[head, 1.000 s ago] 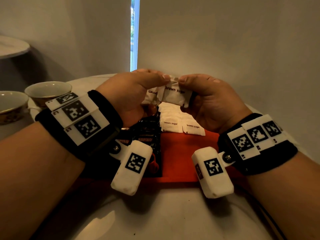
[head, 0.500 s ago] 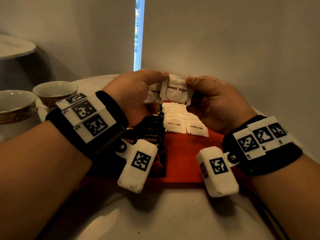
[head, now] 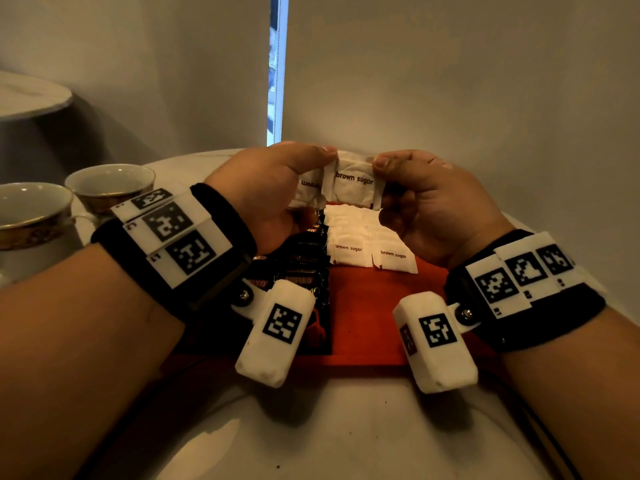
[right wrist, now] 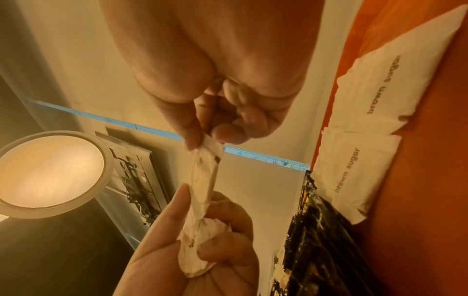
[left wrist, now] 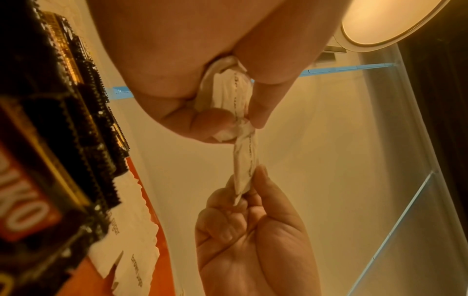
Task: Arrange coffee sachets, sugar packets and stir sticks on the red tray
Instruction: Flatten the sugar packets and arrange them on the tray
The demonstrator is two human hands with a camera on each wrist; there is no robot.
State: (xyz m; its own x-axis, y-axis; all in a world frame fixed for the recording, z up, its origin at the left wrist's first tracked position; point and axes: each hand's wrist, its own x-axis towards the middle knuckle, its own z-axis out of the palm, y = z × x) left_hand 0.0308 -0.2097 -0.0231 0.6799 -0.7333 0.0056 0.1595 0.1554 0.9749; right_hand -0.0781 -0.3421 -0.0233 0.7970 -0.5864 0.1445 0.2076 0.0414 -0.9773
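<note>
Both hands are raised above the red tray (head: 367,313). My left hand (head: 277,188) grips a small bunch of white brown sugar packets (head: 308,192). One brown sugar packet (head: 353,185) sticks out of the bunch, and my right hand (head: 426,202) pinches its right end between thumb and forefinger. The left wrist view shows this packet (left wrist: 244,166) edge-on between the two hands, as does the right wrist view (right wrist: 205,176). Several brown sugar packets (head: 363,244) lie in rows on the tray. Black Kopiko coffee sachets (head: 304,271) overlap on the tray's left part. No stir sticks show.
Two gold-rimmed cups (head: 110,185) (head: 27,209) stand on the white table (head: 311,438) to the left of the tray. A second round tabletop (head: 27,95) sits at the far left. Walls close in behind the tray.
Both hands stay at the same height with the packet between them. The thumbs have drawn slightly apart, so more of the front packet shows.
</note>
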